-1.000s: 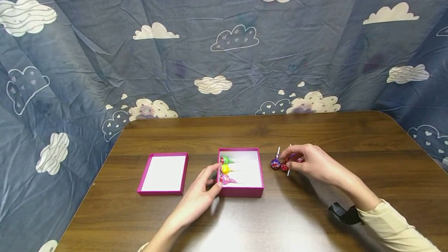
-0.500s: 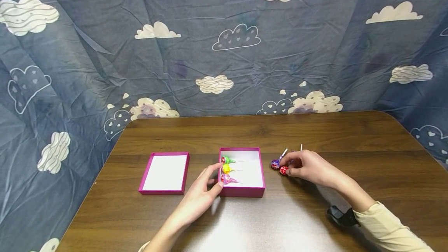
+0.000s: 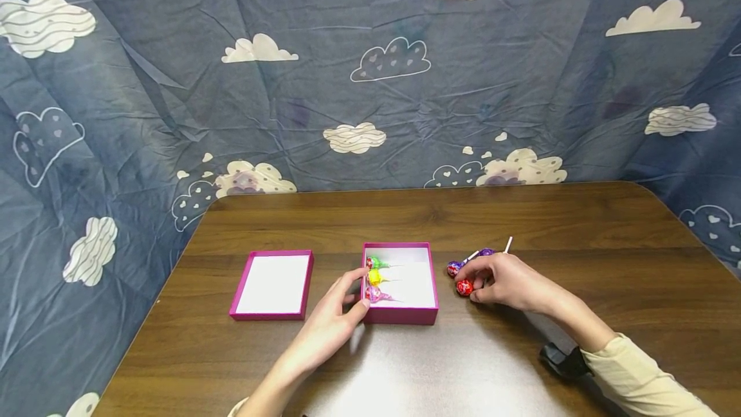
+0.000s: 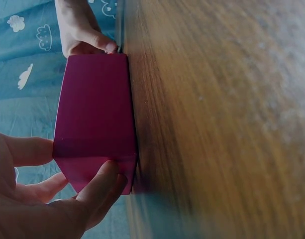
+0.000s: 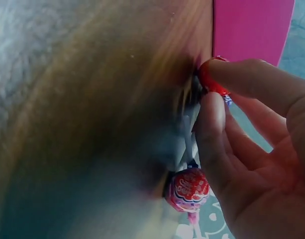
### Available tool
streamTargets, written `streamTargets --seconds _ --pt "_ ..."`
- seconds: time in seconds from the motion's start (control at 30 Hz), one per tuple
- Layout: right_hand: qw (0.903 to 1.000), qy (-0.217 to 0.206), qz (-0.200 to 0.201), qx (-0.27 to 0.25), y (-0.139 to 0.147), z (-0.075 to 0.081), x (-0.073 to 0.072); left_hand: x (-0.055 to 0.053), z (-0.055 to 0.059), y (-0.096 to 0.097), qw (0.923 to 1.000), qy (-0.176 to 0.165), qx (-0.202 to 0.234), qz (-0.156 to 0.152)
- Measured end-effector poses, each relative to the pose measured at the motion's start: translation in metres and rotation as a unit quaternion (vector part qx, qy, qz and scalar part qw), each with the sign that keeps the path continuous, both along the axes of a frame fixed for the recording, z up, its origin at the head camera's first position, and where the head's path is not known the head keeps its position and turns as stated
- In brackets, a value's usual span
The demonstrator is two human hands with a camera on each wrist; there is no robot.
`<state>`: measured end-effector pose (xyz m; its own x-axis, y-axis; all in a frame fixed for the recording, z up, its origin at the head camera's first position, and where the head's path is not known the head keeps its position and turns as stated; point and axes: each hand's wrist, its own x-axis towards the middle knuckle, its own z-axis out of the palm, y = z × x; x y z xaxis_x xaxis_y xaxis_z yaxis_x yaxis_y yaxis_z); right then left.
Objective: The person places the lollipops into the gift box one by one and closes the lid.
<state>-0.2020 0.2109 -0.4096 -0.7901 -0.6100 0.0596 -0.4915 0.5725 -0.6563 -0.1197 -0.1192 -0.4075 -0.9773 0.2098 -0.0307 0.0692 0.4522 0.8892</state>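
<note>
My left hand (image 3: 331,315) holds the left side of an open magenta box (image 3: 401,316); in the left wrist view its fingers and thumb rest around a corner of the box (image 4: 95,107). Inside, along the left wall, lie a green lollipop (image 3: 373,263), a yellow lollipop (image 3: 375,277) and a pink lollipop (image 3: 377,294). To the right of the box, my right hand (image 3: 515,283) pinches a red lollipop (image 3: 464,287) close to the table. The hand hides its stick. Just behind are a purple lollipop (image 3: 454,268) and another purple wrapper (image 3: 486,251), partly covered.
A magenta-edged lid (image 3: 273,285), white inside, lies left of the box on the wooden table (image 3: 324,217). Beneath my right hand in its wrist view sits a lollipop with a red and pink wrapper (image 5: 188,190). A cloud-patterned cloth (image 3: 393,108) hangs behind the table.
My right hand has drawn the red lollipop slightly left and toward me, away from the purple one, whose stick has swung right. The left hand stays at the box.
</note>
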Motion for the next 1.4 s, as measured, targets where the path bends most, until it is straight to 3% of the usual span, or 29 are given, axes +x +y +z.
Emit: streamTargets --seconds 0.33,0.57,0.77,0.93,1.1,1.4 --pt "0.9994 -0.034 0.008 -0.005 -0.003 -0.003 0.001 0.000 0.000 -0.001 1.0000 -0.003 0.003 -0.002" --pt "0.9999 0.002 -0.003 -0.011 -0.001 -0.001 0.003 0.000 -0.001 -0.001 1.0000 -0.006 0.003 -0.003" --pt "0.9988 0.020 -0.043 -0.009 -0.004 0.000 0.006 0.001 0.000 0.000 1.0000 -0.008 0.004 -0.002" --pt "0.9961 0.014 -0.072 -0.050 -0.008 0.001 0.011 0.001 0.000 -0.001 0.9999 -0.009 0.006 -0.002" --pt "0.9931 0.009 -0.077 -0.088 -0.011 0.003 0.015 0.001 0.000 -0.001 0.9999 -0.011 0.006 -0.001" --pt "0.9906 0.059 -0.074 -0.099 -0.021 0.012 0.022 0.001 0.000 -0.001 0.9999 -0.009 0.005 -0.002"
